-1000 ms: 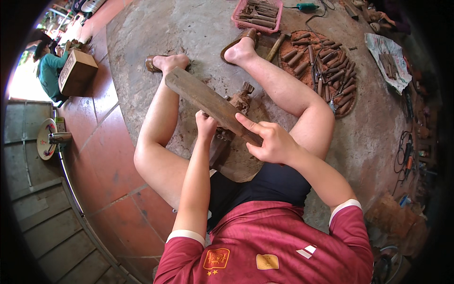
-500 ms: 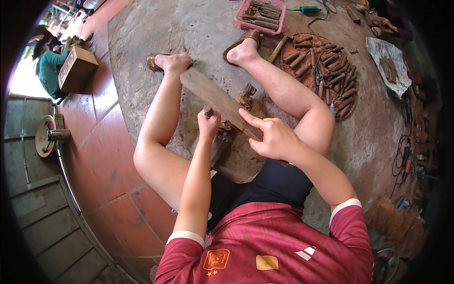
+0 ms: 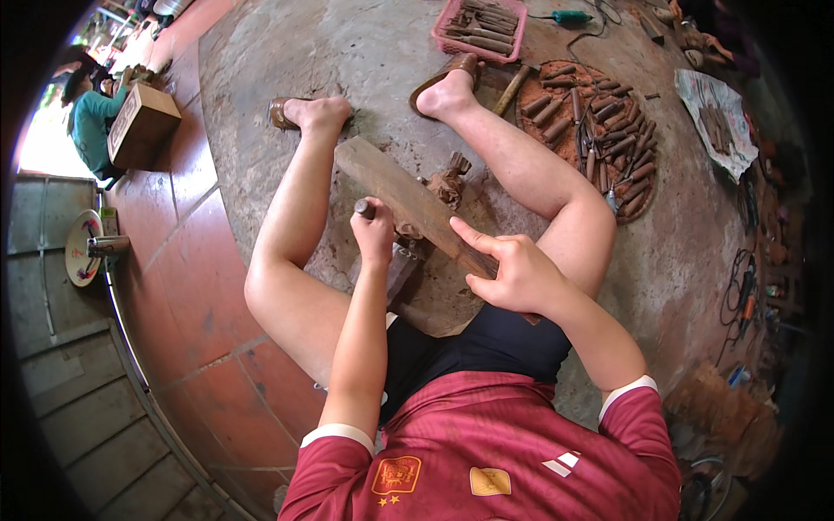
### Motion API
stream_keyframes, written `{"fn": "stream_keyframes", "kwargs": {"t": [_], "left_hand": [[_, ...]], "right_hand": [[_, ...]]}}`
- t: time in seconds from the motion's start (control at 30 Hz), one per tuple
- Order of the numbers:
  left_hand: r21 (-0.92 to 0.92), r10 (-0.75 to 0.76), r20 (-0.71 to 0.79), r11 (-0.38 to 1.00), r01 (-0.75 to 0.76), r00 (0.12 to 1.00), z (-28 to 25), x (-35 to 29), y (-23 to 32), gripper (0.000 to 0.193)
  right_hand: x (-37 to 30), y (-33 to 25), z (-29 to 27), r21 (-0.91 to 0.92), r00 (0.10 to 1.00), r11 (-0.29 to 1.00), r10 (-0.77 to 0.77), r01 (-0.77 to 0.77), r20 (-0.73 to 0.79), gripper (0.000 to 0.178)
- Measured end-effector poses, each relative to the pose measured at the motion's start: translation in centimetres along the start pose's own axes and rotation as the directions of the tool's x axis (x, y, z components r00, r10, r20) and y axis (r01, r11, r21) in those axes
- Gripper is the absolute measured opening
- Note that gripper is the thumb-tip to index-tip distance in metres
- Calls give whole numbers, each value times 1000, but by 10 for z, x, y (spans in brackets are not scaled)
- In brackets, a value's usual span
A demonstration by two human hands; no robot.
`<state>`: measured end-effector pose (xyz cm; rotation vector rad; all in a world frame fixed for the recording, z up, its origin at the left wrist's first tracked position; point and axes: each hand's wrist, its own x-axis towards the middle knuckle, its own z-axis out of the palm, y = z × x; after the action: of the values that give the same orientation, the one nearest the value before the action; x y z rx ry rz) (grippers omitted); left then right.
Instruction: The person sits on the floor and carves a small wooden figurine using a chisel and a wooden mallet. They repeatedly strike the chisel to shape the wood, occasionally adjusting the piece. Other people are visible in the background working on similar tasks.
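My left hand is closed around a carving chisel; its round handle end sticks out above the fist, and the blade is hidden. A long, flat wooden mallet is gripped in my right hand, with the index finger stretched along it. The mallet slants up and left, its broad end beyond my left fist and apart from the chisel handle. Under it, between my legs, sits a brown carved piece of wood, partly covered by the mallet. A wooden block lies beside my left wrist.
A round tray of several wood-handled tools lies at the right. Beyond my feet are a pink basket of tools and a hammer handle. A paper sheet holds more pieces. At far left a person sits by a wooden box.
My left hand has shifted a little left with the chisel. My right hand and the mallet have moved down and slightly right, uncovering more of the carved wood.
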<state>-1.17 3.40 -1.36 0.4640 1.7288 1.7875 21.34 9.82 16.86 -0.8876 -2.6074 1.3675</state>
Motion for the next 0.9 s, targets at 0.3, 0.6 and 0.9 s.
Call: {"fn": "stream_keyframes", "kwargs": {"t": [0.3, 0.6, 0.9], "left_hand": [[-357, -80, 49, 929, 92, 996, -7, -2, 9, 9], [-190, 106, 215, 980, -65, 971, -18, 2, 10, 2], [-175, 231, 149, 963, -204, 962, -24, -12, -13, 31]], "right_hand": [[-8, 0, 4, 24, 1000, 1000, 5, -5, 19, 77], [-8, -2, -2, 82, 999, 997, 7, -3, -42, 75], [-10, -2, 0, 83, 999, 996, -25, 28, -36, 75]]}}
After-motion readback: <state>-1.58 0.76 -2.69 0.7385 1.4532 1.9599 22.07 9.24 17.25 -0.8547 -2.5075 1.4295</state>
